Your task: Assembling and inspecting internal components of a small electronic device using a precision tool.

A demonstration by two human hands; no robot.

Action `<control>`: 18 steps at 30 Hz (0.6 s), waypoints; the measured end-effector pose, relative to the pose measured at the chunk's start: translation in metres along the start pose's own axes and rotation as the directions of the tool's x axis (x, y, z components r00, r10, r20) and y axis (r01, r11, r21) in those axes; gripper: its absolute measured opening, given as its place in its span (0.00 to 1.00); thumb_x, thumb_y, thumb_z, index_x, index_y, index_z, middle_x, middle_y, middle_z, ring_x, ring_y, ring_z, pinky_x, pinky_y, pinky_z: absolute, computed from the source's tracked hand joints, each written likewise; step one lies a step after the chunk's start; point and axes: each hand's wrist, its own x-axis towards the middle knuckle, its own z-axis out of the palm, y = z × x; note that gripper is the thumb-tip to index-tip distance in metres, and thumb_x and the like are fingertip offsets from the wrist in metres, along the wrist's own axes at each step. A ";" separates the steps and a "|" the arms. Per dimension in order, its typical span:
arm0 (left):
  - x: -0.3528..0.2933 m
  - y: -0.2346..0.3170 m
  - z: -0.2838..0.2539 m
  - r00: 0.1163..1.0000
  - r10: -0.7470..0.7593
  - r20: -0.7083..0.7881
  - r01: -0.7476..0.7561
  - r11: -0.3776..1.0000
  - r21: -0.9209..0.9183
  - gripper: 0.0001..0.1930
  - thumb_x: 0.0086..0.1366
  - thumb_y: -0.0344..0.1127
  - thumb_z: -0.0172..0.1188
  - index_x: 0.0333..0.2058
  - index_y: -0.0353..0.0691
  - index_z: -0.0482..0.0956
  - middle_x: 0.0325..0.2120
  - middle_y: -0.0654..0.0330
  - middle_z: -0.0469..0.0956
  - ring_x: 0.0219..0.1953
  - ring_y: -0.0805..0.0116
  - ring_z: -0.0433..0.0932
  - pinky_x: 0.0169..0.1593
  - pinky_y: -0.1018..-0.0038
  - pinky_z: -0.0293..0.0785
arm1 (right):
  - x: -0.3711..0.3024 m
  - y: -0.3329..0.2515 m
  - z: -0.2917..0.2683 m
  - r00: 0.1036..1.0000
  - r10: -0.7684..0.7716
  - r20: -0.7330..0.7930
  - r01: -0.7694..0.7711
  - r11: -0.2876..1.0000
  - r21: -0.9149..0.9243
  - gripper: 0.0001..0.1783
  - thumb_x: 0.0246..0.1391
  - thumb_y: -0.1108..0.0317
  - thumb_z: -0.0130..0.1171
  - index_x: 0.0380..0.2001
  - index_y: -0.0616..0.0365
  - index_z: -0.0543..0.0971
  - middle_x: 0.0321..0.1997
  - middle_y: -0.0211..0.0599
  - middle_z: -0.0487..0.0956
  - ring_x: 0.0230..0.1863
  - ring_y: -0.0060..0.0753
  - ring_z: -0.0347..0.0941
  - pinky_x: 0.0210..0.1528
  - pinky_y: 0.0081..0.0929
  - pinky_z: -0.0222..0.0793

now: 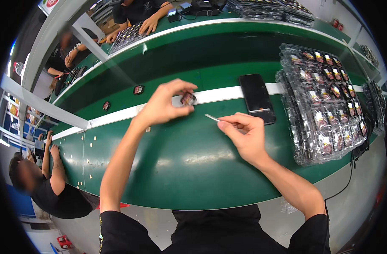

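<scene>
My left hand [161, 103] is over the white strip, thumb and forefinger spread apart. Between their tips is a small dark square part [188, 99] with a reddish, printed-looking face. Whether any finger touches it, I cannot tell. My right hand [244, 133] is closed, pinching a thin pale stick-like tool [212, 117] whose tip points toward the left hand. The tool's exact kind does not show. Two similar small parts, one nearer the middle [138, 89] and one farther left [106, 106], lie on the green surface beyond the strip.
A black phone [256, 95] rests across the white strip [219, 95]. To the right, stacked clear plastic trays [301, 139] carry many small parts. Pale chips [91, 144] dot the green table [180, 178]. Grey posts [45, 103] stand at left. Other people work at left and across.
</scene>
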 end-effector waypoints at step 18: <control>-0.091 0.017 0.035 0.996 0.007 -0.084 0.004 0.991 0.131 0.32 0.47 0.34 0.85 0.54 0.40 0.88 0.47 0.58 0.82 0.49 0.56 0.79 0.57 0.64 0.74 | -0.001 -0.011 0.002 0.983 0.129 0.127 -0.102 0.974 -0.200 0.08 0.62 0.78 0.71 0.44 0.68 0.91 0.29 0.28 0.81 0.31 0.11 0.74 0.32 0.15 0.65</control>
